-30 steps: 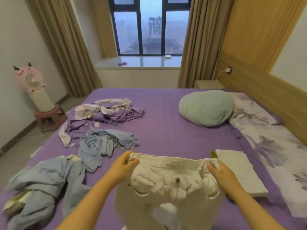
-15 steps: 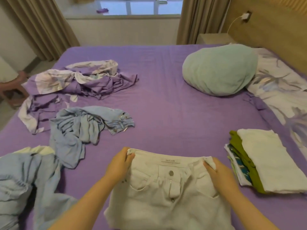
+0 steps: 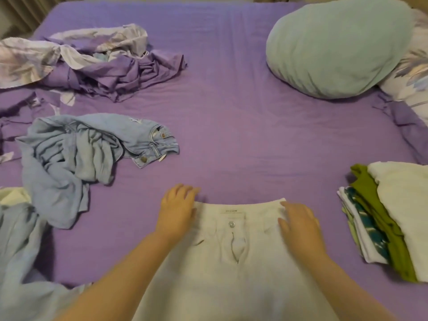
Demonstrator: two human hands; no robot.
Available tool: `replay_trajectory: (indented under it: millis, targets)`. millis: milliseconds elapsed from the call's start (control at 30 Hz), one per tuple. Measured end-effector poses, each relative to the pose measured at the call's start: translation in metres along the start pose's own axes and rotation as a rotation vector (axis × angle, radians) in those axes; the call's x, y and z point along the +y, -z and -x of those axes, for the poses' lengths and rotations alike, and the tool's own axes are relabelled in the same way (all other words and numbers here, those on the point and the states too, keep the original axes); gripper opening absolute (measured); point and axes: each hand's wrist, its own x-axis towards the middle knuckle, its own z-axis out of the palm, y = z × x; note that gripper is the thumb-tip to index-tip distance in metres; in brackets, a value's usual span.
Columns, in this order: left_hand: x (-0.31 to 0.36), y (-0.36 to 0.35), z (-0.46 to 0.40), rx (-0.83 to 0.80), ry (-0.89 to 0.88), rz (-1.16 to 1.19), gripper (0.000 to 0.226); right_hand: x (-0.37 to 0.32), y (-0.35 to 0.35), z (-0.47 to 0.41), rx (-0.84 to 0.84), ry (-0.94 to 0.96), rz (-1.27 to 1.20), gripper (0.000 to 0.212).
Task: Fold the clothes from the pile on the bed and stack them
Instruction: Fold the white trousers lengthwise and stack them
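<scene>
Purple bed (image 3: pixel 231 126): white trousers (image 3: pixel 231 262) now lie flat, front up, no longer lifted by the waistband. Left hand (image 3: pixel 177 212) and right hand (image 3: pixel 298 224) have released it; fingers straight, pressing the waist corners. Garment ready for folding; stack (image 3: pixel 389 218) nearby on the right.

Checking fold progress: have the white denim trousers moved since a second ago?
Yes. The white denim trousers, then held up, now lie flat on the purple bedsheet.

White trousers (image 3: pixel 231 274) legs cut off below, folded stack (image 3: pixel 393 216) cropped right, right hand (image 3: pixel 298 225) motion-blurred
</scene>
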Motion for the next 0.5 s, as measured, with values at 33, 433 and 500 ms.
replay_trajectory:
  millis: [33, 433, 500]
  targets:
    - [0.007, -0.006, -0.002, -0.024, -0.085, 0.057, 0.041, -0.003, -0.009, 0.002, 0.013, 0.042, 0.003, 0.035]
    - [0.07, -0.052, -0.027, -0.256, -0.169, -0.021, 0.026, -0.037, -0.063, 0.024, 0.042, 0.148, -0.009, 0.017]
    - [0.071, -0.049, -0.031, -0.257, -0.148, -0.014, 0.021, -0.037, -0.06, 0.024, 0.079, 0.139, -0.04, 0.023]
